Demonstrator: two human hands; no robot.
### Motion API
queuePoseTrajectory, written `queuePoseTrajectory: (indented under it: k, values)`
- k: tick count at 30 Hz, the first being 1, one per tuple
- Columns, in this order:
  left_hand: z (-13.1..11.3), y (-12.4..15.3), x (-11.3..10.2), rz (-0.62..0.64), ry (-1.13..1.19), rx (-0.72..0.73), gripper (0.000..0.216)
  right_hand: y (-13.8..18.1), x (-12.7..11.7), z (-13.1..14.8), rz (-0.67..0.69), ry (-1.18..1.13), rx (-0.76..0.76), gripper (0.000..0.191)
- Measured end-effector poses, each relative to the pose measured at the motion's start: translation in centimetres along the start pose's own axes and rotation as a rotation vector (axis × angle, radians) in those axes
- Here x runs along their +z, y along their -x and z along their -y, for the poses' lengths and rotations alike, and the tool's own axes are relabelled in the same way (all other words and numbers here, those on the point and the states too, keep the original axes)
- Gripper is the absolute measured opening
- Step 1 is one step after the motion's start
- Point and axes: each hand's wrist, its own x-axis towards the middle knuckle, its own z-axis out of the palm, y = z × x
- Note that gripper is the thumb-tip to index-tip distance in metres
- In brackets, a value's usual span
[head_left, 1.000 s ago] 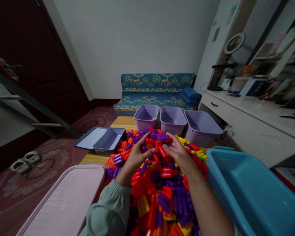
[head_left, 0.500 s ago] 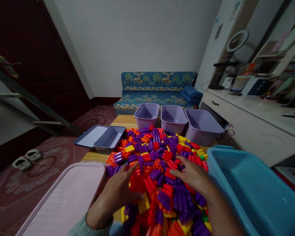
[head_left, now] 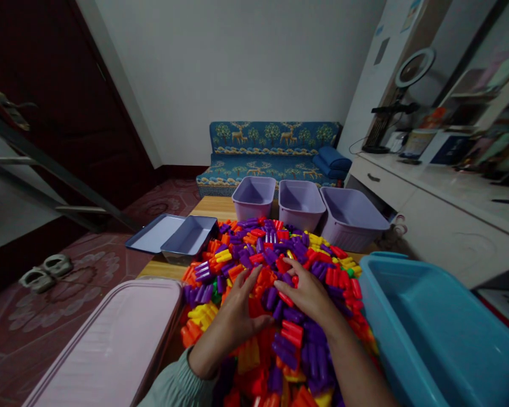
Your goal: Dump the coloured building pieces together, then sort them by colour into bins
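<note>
Far left and near, a pink box [head_left: 106, 345] lies with its lid shut. Beyond it a grey tray [head_left: 189, 240] sits at the left edge of the table [head_left: 212, 209], with nothing in it that I can see.

My left hand [head_left: 237, 314] lies palm down on the near side of the blocks [head_left: 258, 249], fingers spread and nearly flat. It presses on red and orange pieces but has hold of none. The blocks make one heap of red, purple, orange and yellow that covers most of the table, from its near edge up to the bins.

My right hand [head_left: 307, 294] rests on the heap just beside the left, thumbs close, its fingers bent loosely over purple and red pieces. I cannot tell whether it grips any of them.

At the far edge three purple bins [head_left: 301, 203] stand in a row, touching the heap, and all three look bare inside. Near right, the blue tub [head_left: 428, 328] also shows a bare floor.

As I judge it, the work is at its very start. Every block I can see is in the heap and no container has taken one, so the whole lot is left to do.
</note>
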Motion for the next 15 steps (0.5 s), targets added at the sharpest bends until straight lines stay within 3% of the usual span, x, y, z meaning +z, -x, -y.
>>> queuePoseTrajectory:
  k: [9, 12, 15]
  values:
    - [-1.8, -4.5, 0.2, -0.13, 0.209, 0.206, 0.066, -2.0, 0.1, 2.9, -0.045, -0.289, -0.307, 0.051]
    - [-1.1, -5.2, -0.6, -0.228, 0.047, 0.202, 0.056, -2.3, -0.9, 2.0, -0.034, -0.292, -0.258, 0.05]
    - [0.5, -4.6, -1.5, -0.33, -0.227, 0.104, 0.053, -2.1, -2.6, 0.0, -0.203, 0.003, -0.141, 0.046]
